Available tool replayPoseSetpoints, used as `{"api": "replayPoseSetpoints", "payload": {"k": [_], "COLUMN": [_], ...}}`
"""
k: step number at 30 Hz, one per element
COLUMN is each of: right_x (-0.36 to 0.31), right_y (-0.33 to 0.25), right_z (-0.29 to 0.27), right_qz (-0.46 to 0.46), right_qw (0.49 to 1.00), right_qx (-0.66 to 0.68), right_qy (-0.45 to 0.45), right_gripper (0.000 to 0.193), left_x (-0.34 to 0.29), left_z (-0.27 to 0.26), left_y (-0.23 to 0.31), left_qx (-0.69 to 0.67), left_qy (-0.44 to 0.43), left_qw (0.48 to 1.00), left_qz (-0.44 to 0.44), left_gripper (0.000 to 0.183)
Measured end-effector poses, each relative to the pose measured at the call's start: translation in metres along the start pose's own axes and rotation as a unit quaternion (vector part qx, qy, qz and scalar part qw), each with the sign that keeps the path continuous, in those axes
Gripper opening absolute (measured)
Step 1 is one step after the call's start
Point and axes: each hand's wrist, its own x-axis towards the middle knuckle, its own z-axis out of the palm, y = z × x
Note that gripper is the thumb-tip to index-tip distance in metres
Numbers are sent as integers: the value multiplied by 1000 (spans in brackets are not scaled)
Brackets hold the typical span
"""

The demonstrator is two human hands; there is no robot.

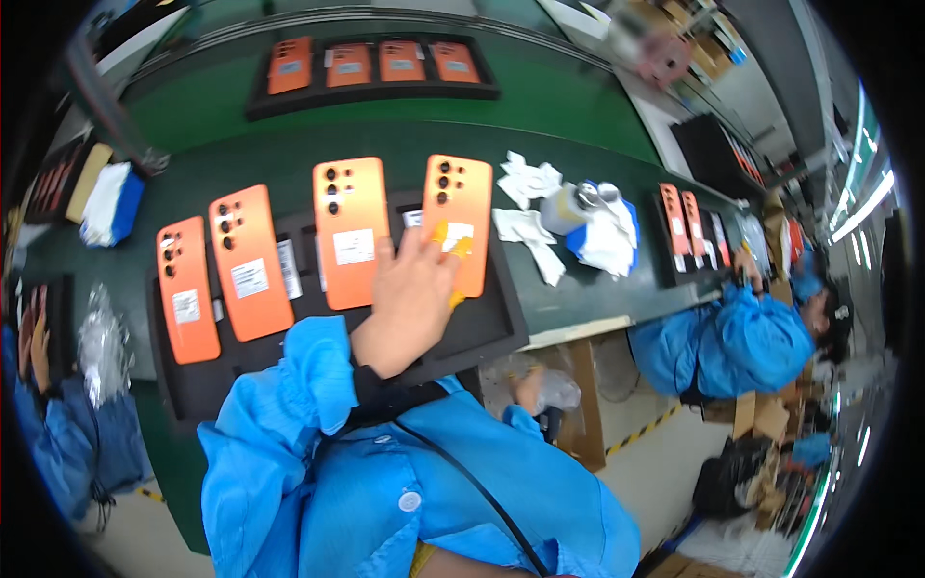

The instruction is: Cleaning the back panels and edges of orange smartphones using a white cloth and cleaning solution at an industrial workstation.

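Note:
Four orange phones lie back up in a row on a black tray (501, 318), each with dark camera lenses and a white label: the far-left phone (179, 265), the second phone (234, 217), the third phone (350, 207) and the right-hand phone (472, 193). My left hand (400, 313), yellow covers on some fingertips, reaches over the tray. Its outstretched fingers lie across the label of the right-hand phone. Low at my right side, below the table edge, my right hand (527, 390) is beside crumpled clear plastic (559, 390); its fingers are too unclear to make out.
Another black tray (376, 93) of orange phones sits across the table. White wipes (528, 181), a bottle (568, 207) and a blue box (626, 236) of wipes stand right of my tray. Co-workers in blue sit at right (742, 337) and left. A cardboard box (583, 405) stands below.

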Motion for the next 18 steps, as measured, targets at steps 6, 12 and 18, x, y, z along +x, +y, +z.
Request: {"api": "replayPoseSetpoints", "payload": {"k": [6, 12, 18], "right_x": [62, 60, 68], "right_y": [-2, -62, -94], "right_z": [-106, -136, -108], "right_qz": [-49, -324, -291], "right_qw": [741, 826, 881], "right_qx": [364, 334, 220], "right_qy": [562, 318, 301], "right_gripper": [29, 25, 25], "left_x": [-12, -26, -101], "left_z": [21, -18, -78], "left_y": [14, 21, 4], "left_qx": [192, 86, -114], "left_qy": [11, -58, -156], "left_qw": [981, 994, 979], "left_qz": [2, 32, 62], "left_gripper": [21, 44, 56]}}
